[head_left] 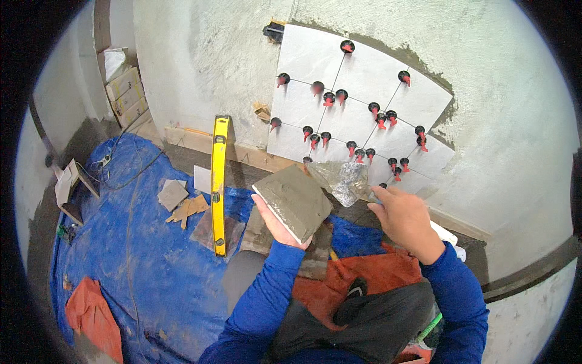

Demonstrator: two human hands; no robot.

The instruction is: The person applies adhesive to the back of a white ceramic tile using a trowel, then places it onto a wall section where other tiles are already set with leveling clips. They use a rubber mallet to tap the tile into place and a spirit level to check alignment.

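My left hand (276,221) supports a tile (294,200) from below and along its left edge. Wet grey mortar covers the tile's upturned face, and its pale edge shows. To the right, my right hand (403,219) is closed, thumb and forefinger toward a shiny, grey-smeared trowel blade (342,181). The handle is mostly hidden in the fist. The blade's pointed end lies close to the tile's far corner; I cannot tell whether they touch. Beyond both hands, pale tiles (309,54) cover part of the wall, with several red-and-black levelling clips (347,47) at their joints.
A yellow spirit level (219,182) leans at the wall's foot. Blue tarp (176,285) covers the floor, with broken tile pieces (173,193) and cardboard scraps (188,209) on it. Orange cloth (376,273) lies by my legs. Boxes (127,97) are stacked in the far left corner.
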